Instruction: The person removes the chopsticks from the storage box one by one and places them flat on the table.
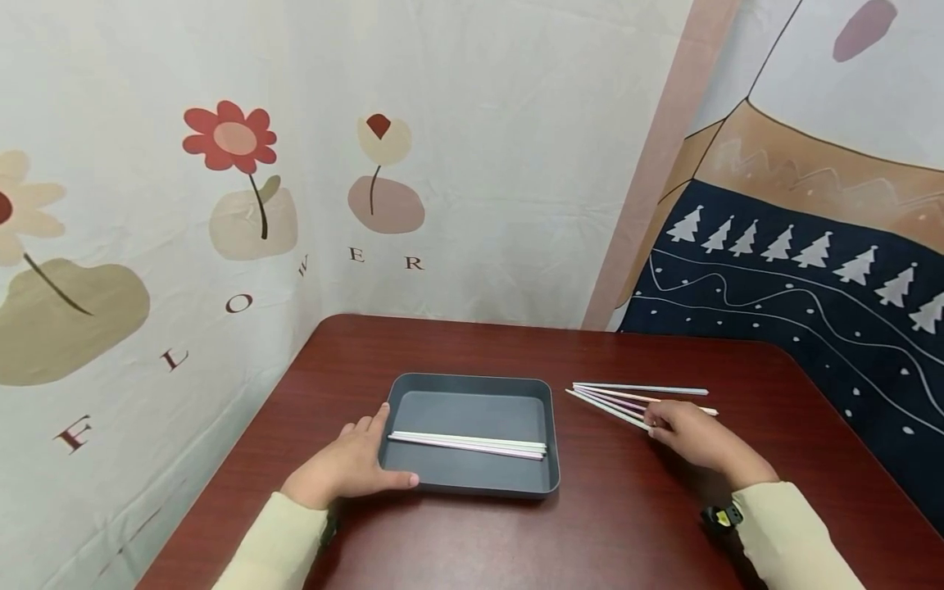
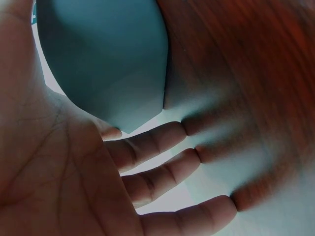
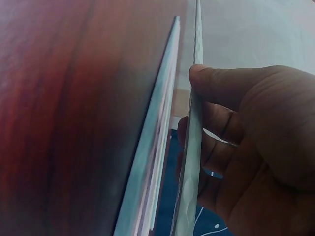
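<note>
A grey rectangular tray (image 1: 472, 401) stands on the table with several pale chopsticks (image 1: 468, 445) lying across it. My left hand (image 1: 350, 459) rests at the tray's left front corner, thumb on the front rim and index finger along the left side. In the left wrist view, the other fingertips (image 2: 216, 214) touch the table beside the tray's wall (image 2: 108, 59). To the right of the tray, my right hand (image 1: 689, 430) pinches one pale chopstick (image 3: 189, 162) between thumb and fingers. Close beside it, more pastel chopsticks (image 3: 152, 142) lie fanned out on the table.
The dark red wooden table (image 1: 472, 541) ends at a back edge against a printed flower curtain (image 1: 487, 164). A navy curtain with white trees (image 1: 796, 287) hangs at the right. A dark band with a small device (image 1: 723, 518) is on the right wrist.
</note>
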Motion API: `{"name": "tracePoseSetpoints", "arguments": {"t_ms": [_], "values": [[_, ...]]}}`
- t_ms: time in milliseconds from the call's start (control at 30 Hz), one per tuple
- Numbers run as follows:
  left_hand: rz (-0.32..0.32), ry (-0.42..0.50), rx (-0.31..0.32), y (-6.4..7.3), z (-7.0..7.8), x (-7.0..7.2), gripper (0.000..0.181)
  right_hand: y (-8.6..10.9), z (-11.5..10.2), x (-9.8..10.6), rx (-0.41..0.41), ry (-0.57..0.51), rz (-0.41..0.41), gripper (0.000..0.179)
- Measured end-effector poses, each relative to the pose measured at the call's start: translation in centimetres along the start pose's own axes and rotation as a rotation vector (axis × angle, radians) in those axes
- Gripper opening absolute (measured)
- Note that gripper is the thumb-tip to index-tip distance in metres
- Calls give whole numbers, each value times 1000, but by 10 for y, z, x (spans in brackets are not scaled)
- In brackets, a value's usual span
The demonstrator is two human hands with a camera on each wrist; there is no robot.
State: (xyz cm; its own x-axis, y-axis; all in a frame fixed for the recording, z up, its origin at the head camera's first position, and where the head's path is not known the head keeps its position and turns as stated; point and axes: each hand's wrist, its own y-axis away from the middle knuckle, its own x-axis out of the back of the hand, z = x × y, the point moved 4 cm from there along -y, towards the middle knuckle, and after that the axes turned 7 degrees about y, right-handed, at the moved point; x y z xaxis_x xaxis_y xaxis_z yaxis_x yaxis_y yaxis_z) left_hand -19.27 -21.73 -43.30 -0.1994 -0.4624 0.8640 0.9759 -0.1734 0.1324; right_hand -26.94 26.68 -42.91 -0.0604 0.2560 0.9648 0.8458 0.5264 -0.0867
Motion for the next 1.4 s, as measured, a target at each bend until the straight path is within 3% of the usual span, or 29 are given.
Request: {"name": "tracePoseSetpoints", "arguments": {"t_ms": [467,1400], "values": [[1,-4,-7,-1,-2,-1,135,3,-3,-8,31,78,9,23],[-1,2,-13,-1,-1,0,134,6,0,-11,34,103,4,22]]}}
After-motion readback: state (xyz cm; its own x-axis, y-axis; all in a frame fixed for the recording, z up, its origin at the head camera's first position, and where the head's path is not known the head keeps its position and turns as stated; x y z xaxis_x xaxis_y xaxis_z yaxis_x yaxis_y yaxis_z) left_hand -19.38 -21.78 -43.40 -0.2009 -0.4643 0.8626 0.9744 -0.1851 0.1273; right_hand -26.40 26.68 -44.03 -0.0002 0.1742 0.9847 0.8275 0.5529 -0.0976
